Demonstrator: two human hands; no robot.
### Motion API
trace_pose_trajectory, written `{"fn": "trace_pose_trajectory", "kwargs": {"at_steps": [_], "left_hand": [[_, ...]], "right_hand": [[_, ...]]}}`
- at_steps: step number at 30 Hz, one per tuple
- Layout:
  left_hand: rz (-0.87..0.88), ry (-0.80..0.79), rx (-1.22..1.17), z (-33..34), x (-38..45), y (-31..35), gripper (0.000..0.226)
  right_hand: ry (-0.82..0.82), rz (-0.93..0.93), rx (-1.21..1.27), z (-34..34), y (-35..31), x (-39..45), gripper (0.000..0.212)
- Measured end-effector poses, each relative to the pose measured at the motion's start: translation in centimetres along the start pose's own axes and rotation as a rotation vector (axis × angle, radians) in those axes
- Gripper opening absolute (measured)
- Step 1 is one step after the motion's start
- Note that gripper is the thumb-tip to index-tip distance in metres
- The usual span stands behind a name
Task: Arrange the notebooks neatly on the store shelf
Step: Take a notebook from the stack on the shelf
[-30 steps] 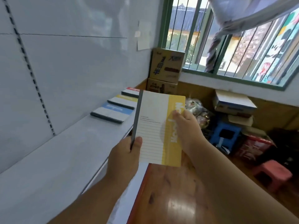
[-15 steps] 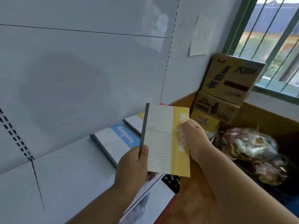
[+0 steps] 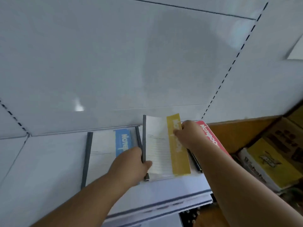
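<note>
While hands [image 3: 164, 151] grip yellow notebook [image 3: 164, 145] edges

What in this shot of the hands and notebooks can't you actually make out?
- Yellow-striped notebook, head view: its title is partly covered by the right hand.
- Whatever lies under it: hidden by it and the left hand.
- Red-striped notebook: mostly behind the right forearm.
- Blue-striped notebook: small print blurred.
- Yellow cardboard boxes: cut off at the right edge.

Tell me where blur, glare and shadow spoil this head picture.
Head view: a soft grey shadow falls on the white back panel; a small glare spot sits low on it; the shelf's front edge is smeared by motion; the yellow notebook lettering is soft.
</note>
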State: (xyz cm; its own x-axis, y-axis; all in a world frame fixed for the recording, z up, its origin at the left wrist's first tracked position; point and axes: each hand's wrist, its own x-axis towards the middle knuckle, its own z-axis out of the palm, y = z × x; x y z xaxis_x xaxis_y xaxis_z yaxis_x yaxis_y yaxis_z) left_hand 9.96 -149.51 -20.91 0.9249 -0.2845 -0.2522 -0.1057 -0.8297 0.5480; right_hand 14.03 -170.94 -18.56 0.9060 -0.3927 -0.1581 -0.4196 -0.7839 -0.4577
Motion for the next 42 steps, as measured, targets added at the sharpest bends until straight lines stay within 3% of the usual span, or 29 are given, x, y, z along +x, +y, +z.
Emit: {"fn": "trace_pose_trajectory", "kwargs": {"at_steps": [10,13,16,21,26,33,42], "left_hand": [[-0.267,0.22,0.115,3.9,-1.6,3.1,0.031],[-0.292,0.242,0.138,4.2,-1.3,3.3,0.033],[-0.311,0.289,0.177,4.2,-1.1,3.4,0.042],[-0.31,0.391,0.109,2.8,-3.0,2.6,0.037],[-0.385,0.594,-0.011,-1.6,-8.5,-3.1,0.027],[-0.538,0.869,-0.008,-8.9,-24.0,-18.0,0.018],[-0.777,0.963,-0.088,-16.8,-39.7,-34.3,0.013]], "right_hand": [[-0.164,-0.231,-0.136,1.7,1.4,3.4,0.025],[-0.192,-0.247,-0.196,1.9,1.6,3.5,0.014],[-0.135,-0.267,-0.271,1.6,1.5,3.3,0.036],[-0.052,-0.417,-0.188,1.0,-1.2,0.1,0.034],[-0.094,-0.682,-0.029,2.4,-9.6,-6.9,0.033],[-0.151,-1.029,0.096,9.7,-27.8,-21.5,0.028],[-0.282,-1.25,0.259,20.6,-46.6,-36.6,0.026]]}}
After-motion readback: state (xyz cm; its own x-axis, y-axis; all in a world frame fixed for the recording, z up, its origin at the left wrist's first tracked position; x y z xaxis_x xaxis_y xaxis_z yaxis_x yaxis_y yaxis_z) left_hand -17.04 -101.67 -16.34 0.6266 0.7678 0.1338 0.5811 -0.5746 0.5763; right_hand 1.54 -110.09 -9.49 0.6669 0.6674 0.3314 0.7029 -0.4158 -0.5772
